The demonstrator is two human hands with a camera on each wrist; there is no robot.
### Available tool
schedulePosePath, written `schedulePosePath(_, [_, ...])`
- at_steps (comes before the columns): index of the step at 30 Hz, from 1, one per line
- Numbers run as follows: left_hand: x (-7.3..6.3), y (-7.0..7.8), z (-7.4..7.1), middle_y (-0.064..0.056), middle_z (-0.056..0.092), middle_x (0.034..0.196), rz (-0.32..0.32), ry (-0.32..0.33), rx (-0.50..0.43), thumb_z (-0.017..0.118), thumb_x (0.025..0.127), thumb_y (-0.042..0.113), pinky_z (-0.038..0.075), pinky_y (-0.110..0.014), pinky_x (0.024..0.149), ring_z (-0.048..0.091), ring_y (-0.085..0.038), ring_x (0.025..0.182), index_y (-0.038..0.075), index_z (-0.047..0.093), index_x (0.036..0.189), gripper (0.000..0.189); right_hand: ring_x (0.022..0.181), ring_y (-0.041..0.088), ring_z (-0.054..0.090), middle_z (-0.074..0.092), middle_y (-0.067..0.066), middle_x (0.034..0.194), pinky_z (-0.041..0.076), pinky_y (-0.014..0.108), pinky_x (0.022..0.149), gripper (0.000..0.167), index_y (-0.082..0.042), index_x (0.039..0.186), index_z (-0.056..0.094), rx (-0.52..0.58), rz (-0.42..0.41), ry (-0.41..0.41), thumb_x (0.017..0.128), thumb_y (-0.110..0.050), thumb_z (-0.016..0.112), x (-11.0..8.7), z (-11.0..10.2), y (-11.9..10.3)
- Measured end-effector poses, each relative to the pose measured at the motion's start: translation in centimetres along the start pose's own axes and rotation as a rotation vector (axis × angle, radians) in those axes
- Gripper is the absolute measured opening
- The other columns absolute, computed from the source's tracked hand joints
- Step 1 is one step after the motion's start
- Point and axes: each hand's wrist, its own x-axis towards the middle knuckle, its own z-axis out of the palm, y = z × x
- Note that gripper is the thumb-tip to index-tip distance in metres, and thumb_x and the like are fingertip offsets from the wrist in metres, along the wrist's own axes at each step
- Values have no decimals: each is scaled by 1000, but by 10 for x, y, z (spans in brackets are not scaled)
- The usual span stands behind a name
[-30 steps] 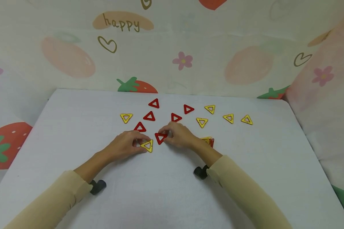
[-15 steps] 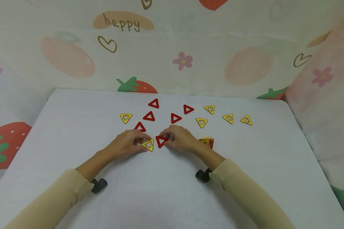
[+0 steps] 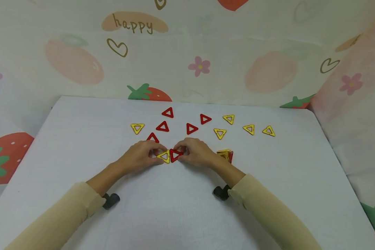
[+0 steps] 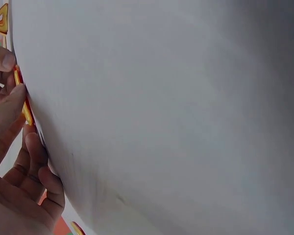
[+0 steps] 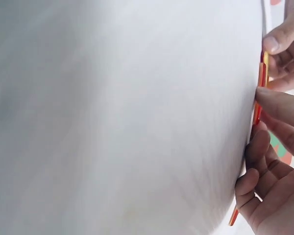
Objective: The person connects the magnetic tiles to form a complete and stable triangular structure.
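Note:
My left hand (image 3: 141, 156) pinches a yellow triangular frame tile (image 3: 165, 157) between thumb and fingers, its straight edge facing right. Opposite it, my right hand (image 3: 194, 152) pinches a red triangular tile (image 3: 175, 155) by its right-hand corner. The two tiles meet edge to edge, flat and close over the white table. Seen edge-on in the left wrist view, the yellow tile (image 4: 27, 111) shows between thumb and fingers. In the right wrist view the red tile (image 5: 258, 107) appears as a thin strip under the thumb.
Beyond the hands lie several loose red triangles (image 3: 192, 128) and yellow triangles (image 3: 220, 133) on the white table (image 3: 162, 215). One red triangle (image 3: 153, 138) is partly covered by my left hand. A small stack of tiles (image 3: 225, 155) sits right of my right wrist, partly behind it.
The red tile has come down toward me and turned slightly in my right hand. My left hand has moved right and slightly up with the yellow tile, closing the gap between them.

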Motion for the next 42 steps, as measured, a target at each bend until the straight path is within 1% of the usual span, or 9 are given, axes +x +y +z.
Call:
schedulePosePath(7, [3,2,1,5,60,82,-8,-6,-1,84,81,21,46,-28,65,54,-14,74,14,73,118,39,84,13,55,63,-4,91,47,27,77,31,-13,117,71,-11,0,4,87,-18,78,2,1,-1])
schedulePosePath(14, [4,0,2,5,61,83,-17,-7,0,84,82,22,46,-28,65,53,-14,74,13,72,118,40,86,14,56,64,-3,94,48,26,78,31,-12,119,70,-10,-2,-13,88,-17,77,0,-1,-1])
schedulePosePath(20, [3,-2,1,5,62,84,-17,-11,-4,82,83,20,47,-28,69,54,-15,78,8,72,119,39,88,14,57,66,-2,96,49,26,81,23,-9,113,73,-21,7,1,89,-12,75,-2,-6,1])
schedulePosePath(28, [1,-1,2,4,62,86,-24,-12,-1,82,84,19,48,-29,71,54,-16,80,9,72,120,39,84,13,58,68,0,94,49,26,79,17,-7,107,74,-32,-4,30,90,-9,74,-3,-4,0])
schedulePosePath(34, [1,-2,2,4,62,85,-18,-1,-2,82,83,18,47,-28,70,54,-15,80,8,72,119,39,82,13,58,67,-1,91,49,26,77,15,-7,105,74,-17,0,42,90,-9,73,-3,-2,1])
schedulePosePath(42, [1,-3,2,4,62,84,-4,11,-3,82,83,17,46,-27,68,53,-14,77,8,72,117,37,83,13,58,66,-2,91,49,27,78,13,-8,104,73,21,9,37,91,-9,72,-3,-4,1])
